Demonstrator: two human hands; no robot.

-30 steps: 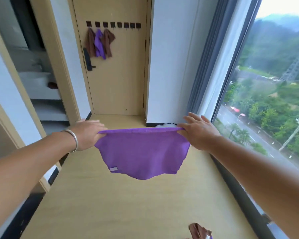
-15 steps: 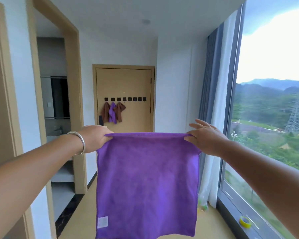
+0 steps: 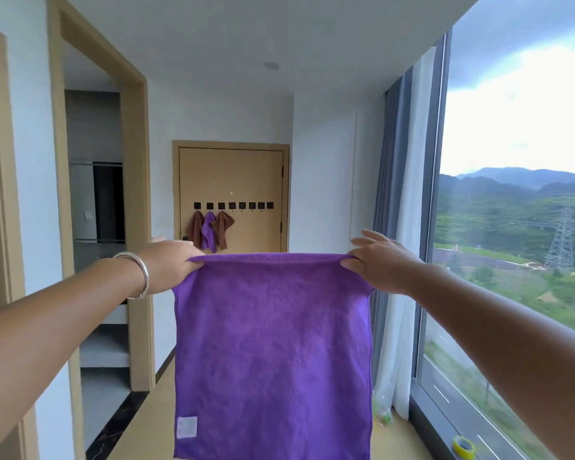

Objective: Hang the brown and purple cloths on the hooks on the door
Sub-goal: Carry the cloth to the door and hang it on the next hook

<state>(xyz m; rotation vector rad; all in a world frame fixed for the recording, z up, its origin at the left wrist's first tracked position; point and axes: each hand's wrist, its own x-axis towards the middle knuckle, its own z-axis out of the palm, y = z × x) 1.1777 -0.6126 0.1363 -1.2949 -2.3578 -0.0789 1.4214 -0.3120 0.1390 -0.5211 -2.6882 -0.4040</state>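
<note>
while both hands pinch its top corners, left hand [image 3: 171, 265] & right hand [image 3: 380, 263], purple cloth [image 3: 273, 353] hangs flat (door [image 3: 256, 174] w/ hooks [image 3: 233, 205] far behind).

White walls [image 3: 322, 180], tan wood floor [image 3: 395, 443], open doorway [image 3: 93, 227] left, grey curtain [image 3: 392, 210], tall window [image 3: 518, 227] onto green hills, daylight.

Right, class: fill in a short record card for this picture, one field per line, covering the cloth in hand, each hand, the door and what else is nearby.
Held cloth: purple cloth, spread flat, hanging from its top edge
Left hand: pinches top left corner; bracelet on wrist
Right hand: pinches top right corner
Door: closed, at far end of corridor
Hooks: eight in a row
Already hung: brown, purple, brown on the three leftmost
Window sill: yellow tape roll
</note>
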